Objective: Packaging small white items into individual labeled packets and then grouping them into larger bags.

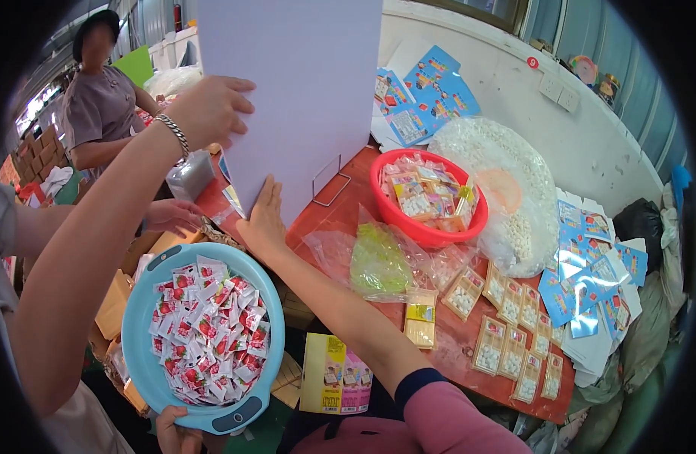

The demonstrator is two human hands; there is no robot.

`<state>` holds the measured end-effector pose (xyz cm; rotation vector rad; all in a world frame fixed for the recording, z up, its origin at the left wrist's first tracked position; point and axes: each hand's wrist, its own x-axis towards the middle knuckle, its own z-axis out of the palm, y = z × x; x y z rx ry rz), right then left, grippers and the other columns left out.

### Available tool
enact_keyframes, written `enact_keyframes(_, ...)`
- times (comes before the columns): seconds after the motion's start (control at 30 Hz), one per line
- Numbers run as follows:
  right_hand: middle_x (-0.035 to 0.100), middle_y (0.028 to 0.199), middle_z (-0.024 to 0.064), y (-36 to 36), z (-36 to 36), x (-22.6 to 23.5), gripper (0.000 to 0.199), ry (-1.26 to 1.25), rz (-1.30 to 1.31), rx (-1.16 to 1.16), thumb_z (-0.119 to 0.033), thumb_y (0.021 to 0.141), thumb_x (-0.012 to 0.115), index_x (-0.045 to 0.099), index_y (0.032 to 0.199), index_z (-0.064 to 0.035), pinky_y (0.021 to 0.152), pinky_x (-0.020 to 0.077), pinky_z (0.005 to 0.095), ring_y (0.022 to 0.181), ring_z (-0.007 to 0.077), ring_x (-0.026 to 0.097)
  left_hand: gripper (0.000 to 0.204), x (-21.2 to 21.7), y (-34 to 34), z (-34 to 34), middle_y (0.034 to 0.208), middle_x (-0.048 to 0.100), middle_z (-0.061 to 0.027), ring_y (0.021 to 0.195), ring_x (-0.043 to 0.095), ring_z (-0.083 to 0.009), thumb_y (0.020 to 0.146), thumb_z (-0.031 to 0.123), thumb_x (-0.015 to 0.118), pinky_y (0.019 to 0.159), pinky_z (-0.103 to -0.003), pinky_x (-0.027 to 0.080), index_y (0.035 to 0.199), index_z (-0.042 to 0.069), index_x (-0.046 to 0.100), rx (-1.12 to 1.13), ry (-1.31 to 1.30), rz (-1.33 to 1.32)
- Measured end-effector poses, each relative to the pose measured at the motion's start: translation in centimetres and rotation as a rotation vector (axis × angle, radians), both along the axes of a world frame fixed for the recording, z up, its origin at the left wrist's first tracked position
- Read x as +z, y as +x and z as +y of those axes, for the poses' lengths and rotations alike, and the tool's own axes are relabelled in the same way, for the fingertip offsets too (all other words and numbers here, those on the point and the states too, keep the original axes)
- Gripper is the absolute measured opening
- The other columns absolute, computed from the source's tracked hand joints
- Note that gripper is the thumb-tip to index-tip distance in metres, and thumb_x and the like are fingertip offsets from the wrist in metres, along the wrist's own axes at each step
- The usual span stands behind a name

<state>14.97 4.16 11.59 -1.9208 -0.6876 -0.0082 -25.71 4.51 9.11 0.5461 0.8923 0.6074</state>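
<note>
Workshop space with a white wall [476, 49] at the far right and a red table [454, 371] below it, seen from the head view. A large white panel [302, 91] stands upright at the table's far left. The wearer's right hand [264, 216] lies against its lower left edge, fingers long and close together, apparently to steady it; whether the thumb pinches the edge cannot be told. A co-worker's braceleted hand [211, 113] spreads higher on the same edge, probably sharing the support.

At the near left, the wearer's left hand [177, 435] is closed on the rim of a blue basin [138, 340], thumb on top, seemingly to keep it level. Strawberry-printed sachets [211, 325] fill the basin, which contains them loose.

Right of the panel, a red bowl [423, 237] gathers small packs [427, 193]. Nearer right, trays of white pieces [488, 344] lie in rough rows, perhaps for easy reach.
</note>
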Motion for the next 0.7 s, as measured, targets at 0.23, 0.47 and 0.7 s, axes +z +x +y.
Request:
enact_keyframes(0.23,0.015,0.148,0.0268,-1.3,-3.0,-0.6,0.107,0.044,0.037,0.09,-0.028,0.071,0.074,0.001,0.145,-0.0017,0.1,0.0367,0.0536,0.136,0.0394,0.025,0.058,2.6,2.0,-3.0,0.119,0.058,-0.0152,0.107,0.058,-0.0312,0.066,-0.004,0.048,0.091,-0.044,0.051,0.125,-0.004,0.045,0.017,0.084,0.036)
enact_keyframes(0.47,0.058,0.111,0.0113,-2.8,-15.7,-1.7,0.023,-0.9,-0.742,0.137,-0.022,0.08,0.059,0.065,0.097,-0.007,0.099,0.0275,0.0603,0.118,0.0296,0.046,0.06,5.7,2.4,-3.5,0.12,0.056,-0.0163,0.107,0.058,-0.0318,0.067,-0.005,0.049,0.092,-0.045,0.05,0.126,-0.004,0.043,0.012,0.062,0.048)
enact_keyframes(0.7,0.059,0.107,0.0166,-5.0,-24.3,1.0,0.021,-0.742,-0.688,0.164,-0.007,0.075,0.056,0.063,0.094,0.0004,0.096,0.043,0.0384,0.117,0.0328,0.049,0.07,7.2,5.2,-2.7,0.13,0.045,-0.0187,0.119,0.047,-0.0366,0.066,-0.009,0.046,0.098,-0.053,0.041,0.134,-0.004,0.032,-0.195,-0.034,-0.079)
